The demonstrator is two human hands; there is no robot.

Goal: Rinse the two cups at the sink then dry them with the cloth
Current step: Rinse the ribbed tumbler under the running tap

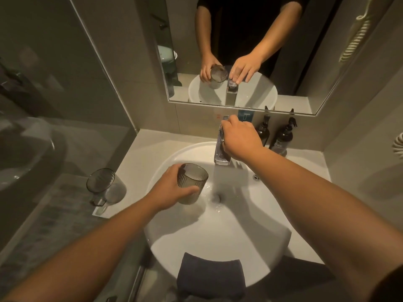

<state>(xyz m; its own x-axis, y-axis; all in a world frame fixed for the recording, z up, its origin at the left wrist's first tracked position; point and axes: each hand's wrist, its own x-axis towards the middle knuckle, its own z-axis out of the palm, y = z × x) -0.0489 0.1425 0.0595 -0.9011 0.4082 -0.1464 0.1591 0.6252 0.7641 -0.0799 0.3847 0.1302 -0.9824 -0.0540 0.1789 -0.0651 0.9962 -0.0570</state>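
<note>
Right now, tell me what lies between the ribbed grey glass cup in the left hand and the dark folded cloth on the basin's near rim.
Head view: only bare white basin between cup and cloth.

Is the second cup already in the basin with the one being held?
No, the second cup stands on the counter left of the basin, while the left hand holds the other cup over it.

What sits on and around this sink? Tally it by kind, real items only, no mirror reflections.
Ribbed smoky glass cups: 2
Dark pump bottles: 2
Folded dark grey cloth: 1
Chrome tap: 1
Total: 6
</note>
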